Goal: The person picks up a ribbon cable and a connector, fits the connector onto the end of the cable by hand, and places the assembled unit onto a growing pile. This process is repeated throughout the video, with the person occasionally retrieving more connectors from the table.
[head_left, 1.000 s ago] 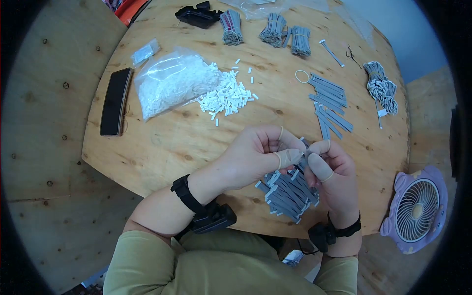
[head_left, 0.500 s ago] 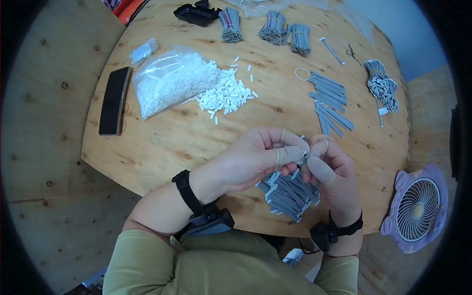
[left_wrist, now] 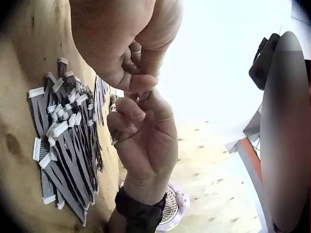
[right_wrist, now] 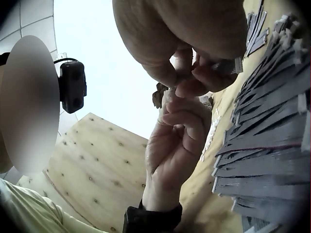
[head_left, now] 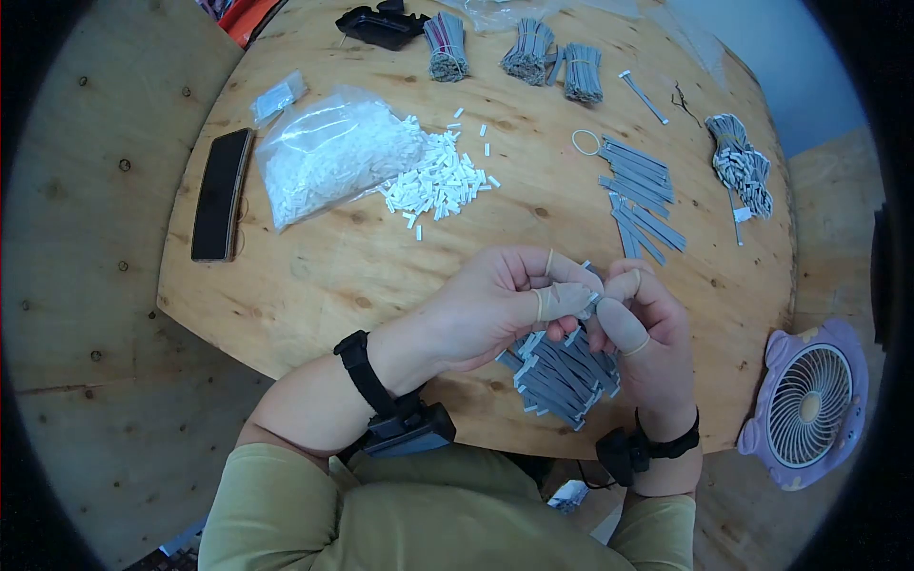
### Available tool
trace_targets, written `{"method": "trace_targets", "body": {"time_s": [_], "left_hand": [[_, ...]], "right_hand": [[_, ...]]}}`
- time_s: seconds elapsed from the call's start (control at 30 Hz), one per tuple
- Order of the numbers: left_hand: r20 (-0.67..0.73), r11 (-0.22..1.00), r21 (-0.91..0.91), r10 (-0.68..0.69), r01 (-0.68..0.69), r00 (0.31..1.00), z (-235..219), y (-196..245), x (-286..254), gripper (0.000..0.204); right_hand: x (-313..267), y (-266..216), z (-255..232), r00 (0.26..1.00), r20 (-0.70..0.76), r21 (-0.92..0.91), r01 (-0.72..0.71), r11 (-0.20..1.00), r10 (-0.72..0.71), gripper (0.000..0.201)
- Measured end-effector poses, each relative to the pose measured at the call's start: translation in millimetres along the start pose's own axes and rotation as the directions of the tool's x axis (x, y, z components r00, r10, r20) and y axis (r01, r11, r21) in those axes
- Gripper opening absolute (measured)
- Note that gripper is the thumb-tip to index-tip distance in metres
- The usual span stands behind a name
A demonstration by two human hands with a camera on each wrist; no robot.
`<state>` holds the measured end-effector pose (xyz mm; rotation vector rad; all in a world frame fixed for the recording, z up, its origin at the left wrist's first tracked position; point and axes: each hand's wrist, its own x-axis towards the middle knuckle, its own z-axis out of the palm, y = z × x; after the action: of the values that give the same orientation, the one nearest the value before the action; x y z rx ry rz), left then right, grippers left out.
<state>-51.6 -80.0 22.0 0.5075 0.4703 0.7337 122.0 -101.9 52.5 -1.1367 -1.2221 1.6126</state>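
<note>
both hands meet above the near edge of the round wooden bench (head_left: 314, 276). the left hand (head_left: 495, 305) and the right hand (head_left: 638, 333) pinch one grey ribbon cable (head_left: 587, 305) between their fingertips, just above a pile of grey cables (head_left: 562, 371). loose white connectors (head_left: 438, 186) lie farther back beside a clear bag (head_left: 328, 157).

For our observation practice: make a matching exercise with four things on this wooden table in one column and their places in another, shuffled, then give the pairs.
Things:
1. black phone
2. clear bag of white pieces
3. lilac fan
4. rubber band

Places:
A. off the table's right edge
B. near the table's left edge
C. beside the loose grey strips
D. next to the spilled white pieces

Pairs: 1-B, 2-D, 3-A, 4-C
</note>
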Motion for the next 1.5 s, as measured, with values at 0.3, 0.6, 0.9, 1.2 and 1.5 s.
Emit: {"method": "trace_targets", "body": {"time_s": [0.3, 0.6, 0.9, 1.2, 1.5], "left_hand": [[0.027, 0.988, 0.126, 0.09, -0.092, 0.996, 3, 4, -3, 0.02], [-0.008, 0.965, 0.231, 0.127, -0.121, 0.992, -1, 3, -3, 0.018], [0.02, 0.957, 0.268, 0.111, -0.112, 0.994, 0, 4, -5, 0.018], [0.0, 0.935, 0.315, 0.171, -0.162, 0.985, 1, 1, -5, 0.016], [-0.115, 0.853, 0.497, 0.248, -0.16, 0.962, 4, -10, 0, 0.015]], "right_hand": [[-1, 0, 0, 0.999, -0.03, -0.027, -0.014, 1.0, 0.013, 0.006], [0, 1, 0, 1.0, -0.012, -0.041, -0.002, 0.999, 0.001, 0.005], [0, 2, 1, 1.0, -0.011, -0.003, 0.007, 1.0, -0.007, 0.007], [1, 4, -1, 1.0, -0.015, -0.03, 0.006, 1.0, -0.007, 0.005], [1, -16, -20, 0.994, 0.033, -0.158, -0.095, 0.983, 0.101, 0.011]]}}
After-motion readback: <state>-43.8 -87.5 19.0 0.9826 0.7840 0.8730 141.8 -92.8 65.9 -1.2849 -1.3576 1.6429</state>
